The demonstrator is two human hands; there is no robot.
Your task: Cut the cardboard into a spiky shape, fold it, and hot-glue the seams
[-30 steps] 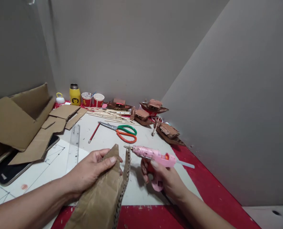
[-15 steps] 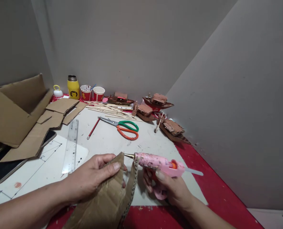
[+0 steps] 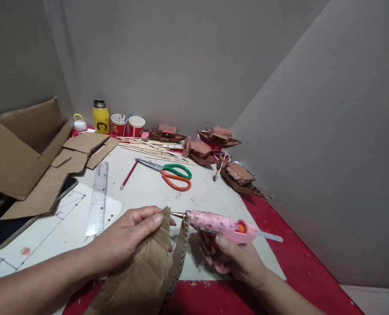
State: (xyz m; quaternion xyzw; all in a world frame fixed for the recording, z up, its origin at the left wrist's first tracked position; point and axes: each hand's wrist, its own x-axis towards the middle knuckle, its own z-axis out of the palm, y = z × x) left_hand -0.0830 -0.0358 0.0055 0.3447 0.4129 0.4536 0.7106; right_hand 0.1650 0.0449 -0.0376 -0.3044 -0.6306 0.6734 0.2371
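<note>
My left hand (image 3: pixel 132 234) pinches a bent piece of brown cardboard (image 3: pixel 138 275) near its pointed tip, thumb on the near face and fingers behind. A strip of the cardboard with a corrugated edge stands apart on its right side. My right hand (image 3: pixel 234 258) is wrapped round the handle of a pink hot glue gun (image 3: pixel 214 223), with a clear glue stick (image 3: pixel 269 236) jutting from its back. The gun's metal nozzle (image 3: pixel 178 215) points left, its end at the cardboard's tip. Whether glue is coming out cannot be made out.
Scissors (image 3: pixel 176 176), a red pencil (image 3: pixel 129 175) and a clear ruler (image 3: pixel 98 199) lie ahead. Thin wooden sticks (image 3: pixel 155 148) and several brown model boats (image 3: pixel 240 177) are farther back. Paper cups (image 3: pixel 137 127), a yellow bottle (image 3: pixel 101 118) and a cardboard box (image 3: pixel 14 162) stand left.
The glue gun has shifted very slightly to the right, its nozzle still near the cardboard tip. Both hands keep their holds. The whole view has moved a little.
</note>
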